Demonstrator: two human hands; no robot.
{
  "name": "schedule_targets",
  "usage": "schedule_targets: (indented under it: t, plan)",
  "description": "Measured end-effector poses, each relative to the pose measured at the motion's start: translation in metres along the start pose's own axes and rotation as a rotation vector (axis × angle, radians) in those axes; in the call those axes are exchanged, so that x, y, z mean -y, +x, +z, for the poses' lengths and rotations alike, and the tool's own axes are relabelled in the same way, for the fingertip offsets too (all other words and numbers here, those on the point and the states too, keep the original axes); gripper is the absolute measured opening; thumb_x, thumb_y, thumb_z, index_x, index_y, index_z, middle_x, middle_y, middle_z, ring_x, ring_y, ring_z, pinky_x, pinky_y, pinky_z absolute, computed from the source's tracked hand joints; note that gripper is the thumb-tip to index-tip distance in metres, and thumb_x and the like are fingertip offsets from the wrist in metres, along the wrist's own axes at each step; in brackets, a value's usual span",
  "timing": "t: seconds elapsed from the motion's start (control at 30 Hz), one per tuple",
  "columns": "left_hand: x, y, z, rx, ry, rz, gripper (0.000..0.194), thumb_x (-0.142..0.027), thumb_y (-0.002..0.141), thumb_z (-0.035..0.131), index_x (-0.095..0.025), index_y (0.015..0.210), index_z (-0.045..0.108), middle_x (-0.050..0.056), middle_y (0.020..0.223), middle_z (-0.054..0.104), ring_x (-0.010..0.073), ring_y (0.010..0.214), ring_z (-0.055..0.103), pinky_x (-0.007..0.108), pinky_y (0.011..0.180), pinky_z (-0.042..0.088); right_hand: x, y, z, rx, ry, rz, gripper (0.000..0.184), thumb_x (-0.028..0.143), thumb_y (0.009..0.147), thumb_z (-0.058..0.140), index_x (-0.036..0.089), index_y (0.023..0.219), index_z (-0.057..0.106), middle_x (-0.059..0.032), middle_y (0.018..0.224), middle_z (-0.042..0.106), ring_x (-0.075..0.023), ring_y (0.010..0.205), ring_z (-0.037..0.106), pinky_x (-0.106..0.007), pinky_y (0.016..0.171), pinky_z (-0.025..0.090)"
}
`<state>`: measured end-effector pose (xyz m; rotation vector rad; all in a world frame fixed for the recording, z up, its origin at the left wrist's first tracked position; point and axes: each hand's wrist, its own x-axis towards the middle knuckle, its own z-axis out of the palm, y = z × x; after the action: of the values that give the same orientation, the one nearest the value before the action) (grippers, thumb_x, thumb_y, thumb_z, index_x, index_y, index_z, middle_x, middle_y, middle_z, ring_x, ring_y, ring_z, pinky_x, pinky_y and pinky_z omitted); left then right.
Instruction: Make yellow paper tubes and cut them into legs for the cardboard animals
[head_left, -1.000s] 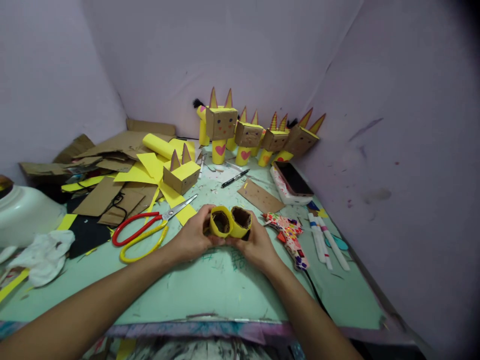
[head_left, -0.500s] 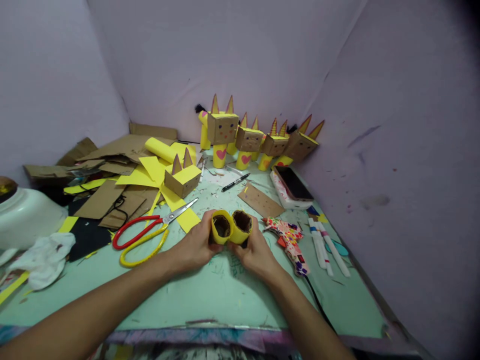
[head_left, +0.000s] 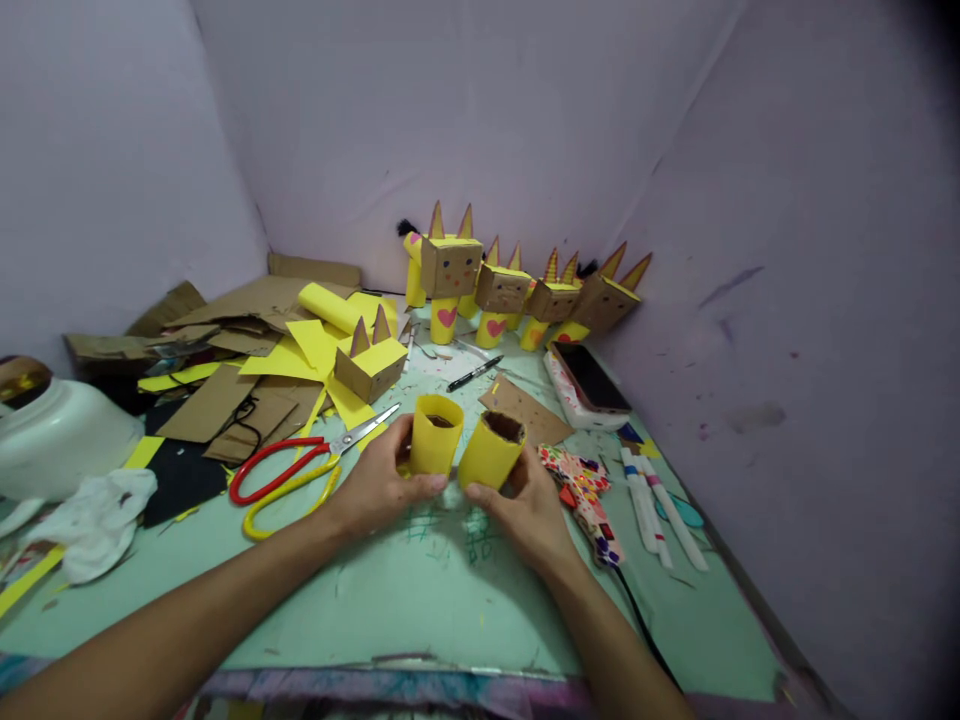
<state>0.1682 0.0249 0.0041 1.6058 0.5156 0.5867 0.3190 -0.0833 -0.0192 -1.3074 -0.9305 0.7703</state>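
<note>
My left hand (head_left: 382, 475) is closed around a yellow paper-covered cardboard tube (head_left: 435, 437), which stands nearly upright. In my right hand (head_left: 531, 505) is a second yellow tube (head_left: 489, 455), tilted to the right, its brown cardboard lining showing at the open top. A small gap separates the two tubes. Left of my left hand lie scissors (head_left: 289, 472) with one red and one yellow handle. Behind them sits a cardboard box head (head_left: 371, 370) with two pointed ears. A patterned hot glue gun (head_left: 585, 495) lies just right of my right hand.
Several yellow figures with box heads (head_left: 452, 268) stand along the back wall. Cardboard scraps (head_left: 247, 300) and yellow paper (head_left: 289, 360) pile up at the left. A pen (head_left: 475, 373), a phone (head_left: 590, 377) and markers (head_left: 641, 505) lie about the green table (head_left: 420, 620).
The two tubes, side by side and touching before, are now apart. Their open tops have turned from facing me to pointing more upward, and the right one leans right.
</note>
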Motion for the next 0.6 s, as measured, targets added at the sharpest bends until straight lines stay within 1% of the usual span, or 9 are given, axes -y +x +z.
schedule_targets:
  t: [0.1, 0.2, 0.3, 0.4, 0.43, 0.5, 0.57, 0.6]
  plan:
    - [0.002, -0.001, 0.008, -0.009, -0.024, -0.053, 0.064, -0.034, 0.06, 0.076, -0.016, 0.113, 0.046, 0.009, 0.112, 0.061, 0.0276, 0.104, 0.057, 0.038, 0.087, 0.047, -0.003, 0.001, 0.003, 0.009, -0.134, -0.001, 0.051, 0.025, 0.058, 0.078, 0.021, 0.104, 0.055, -0.0053, 0.108, 0.065, -0.0257, 0.098, 0.06, -0.039, 0.085, 0.048]
    - [0.005, -0.003, 0.011, -0.044, 0.032, -0.072, 0.061, -0.032, 0.057, 0.075, -0.016, 0.11, 0.048, 0.009, 0.11, 0.062, 0.0269, 0.104, 0.057, 0.038, 0.088, 0.046, -0.005, 0.001, 0.004, 0.004, -0.196, -0.016, 0.05, 0.027, 0.059, 0.077, 0.021, 0.103, 0.057, -0.0051, 0.105, 0.065, -0.0257, 0.097, 0.06, -0.039, 0.085, 0.048]
    - [0.005, -0.004, 0.009, -0.027, 0.093, -0.054, 0.061, -0.035, 0.062, 0.074, -0.017, 0.113, 0.047, 0.007, 0.111, 0.062, 0.025, 0.103, 0.058, 0.036, 0.087, 0.047, -0.005, 0.0, 0.002, 0.015, -0.211, -0.046, 0.051, 0.032, 0.06, 0.077, 0.021, 0.106, 0.057, -0.0045, 0.101, 0.066, -0.0253, 0.093, 0.06, -0.038, 0.082, 0.049]
    - [-0.003, -0.004, 0.001, -0.006, 0.189, -0.024, 0.062, -0.041, 0.065, 0.072, -0.018, 0.117, 0.047, 0.007, 0.115, 0.061, 0.0255, 0.104, 0.058, 0.036, 0.087, 0.047, 0.0, -0.001, -0.003, 0.014, -0.221, -0.069, 0.053, 0.041, 0.064, 0.074, 0.02, 0.11, 0.055, -0.0056, 0.101, 0.065, -0.026, 0.093, 0.059, -0.037, 0.08, 0.048]
    - [-0.007, -0.003, -0.002, -0.024, 0.259, -0.018, 0.064, -0.043, 0.065, 0.072, -0.019, 0.118, 0.047, 0.007, 0.116, 0.06, 0.0264, 0.105, 0.057, 0.037, 0.087, 0.047, 0.003, -0.001, -0.005, -0.001, -0.218, -0.07, 0.056, 0.044, 0.065, 0.072, 0.02, 0.112, 0.054, -0.0067, 0.103, 0.064, -0.0264, 0.093, 0.059, -0.037, 0.08, 0.048]
    - [-0.017, -0.003, -0.011, -0.098, 0.417, -0.013, 0.067, -0.044, 0.064, 0.071, -0.019, 0.121, 0.046, 0.008, 0.119, 0.058, 0.028, 0.108, 0.055, 0.038, 0.09, 0.045, 0.008, 0.0, -0.01, -0.064, -0.195, -0.061, 0.063, 0.05, 0.064, 0.071, 0.019, 0.115, 0.05, -0.0091, 0.106, 0.062, -0.0273, 0.094, 0.058, -0.037, 0.077, 0.048]
    - [-0.028, -0.004, -0.018, -0.193, 0.563, -0.011, 0.067, -0.043, 0.064, 0.07, -0.019, 0.121, 0.044, 0.009, 0.119, 0.057, 0.0275, 0.106, 0.055, 0.038, 0.088, 0.045, 0.012, 0.001, -0.015, -0.17, -0.173, -0.048, 0.071, 0.053, 0.06, 0.072, 0.019, 0.116, 0.046, -0.0102, 0.106, 0.06, -0.0272, 0.092, 0.058, -0.036, 0.073, 0.048]
    - [-0.033, -0.005, -0.022, -0.224, 0.627, -0.005, 0.064, -0.042, 0.064, 0.07, -0.019, 0.118, 0.044, 0.009, 0.116, 0.057, 0.0263, 0.102, 0.056, 0.037, 0.084, 0.046, 0.014, 0.001, -0.018, -0.221, -0.175, -0.046, 0.071, 0.054, 0.058, 0.073, 0.019, 0.113, 0.045, -0.0098, 0.103, 0.059, -0.0267, 0.09, 0.058, -0.036, 0.071, 0.048]
